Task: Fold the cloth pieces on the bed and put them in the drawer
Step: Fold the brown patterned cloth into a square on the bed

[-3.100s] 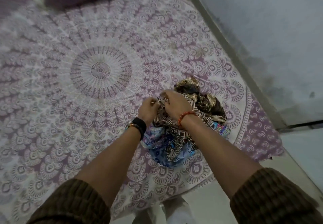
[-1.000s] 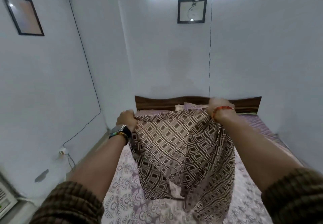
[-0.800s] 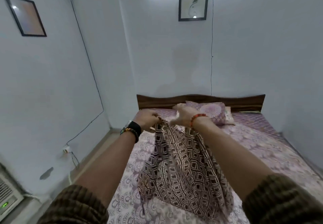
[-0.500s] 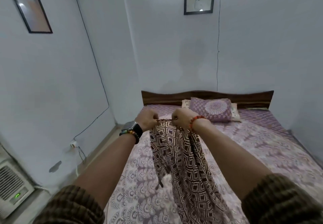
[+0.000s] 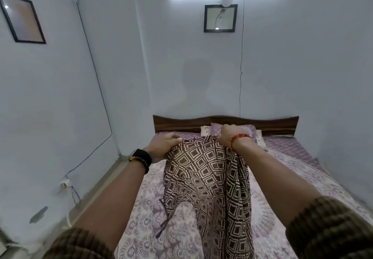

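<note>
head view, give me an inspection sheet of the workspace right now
surface: bed under a purple mandala sheet, wooden headboard at the far end
job's things: brown geometric-print cloth held up by its top edge, lower end hanging down over the bed; drawer not in view
clutter: purple pillow by the headboard
grippers: left hand and right hand each grip the cloth's top edge
cables: black wire down left wall; thin wire down back wall
surroundings: two framed pictures, tube light
</note>
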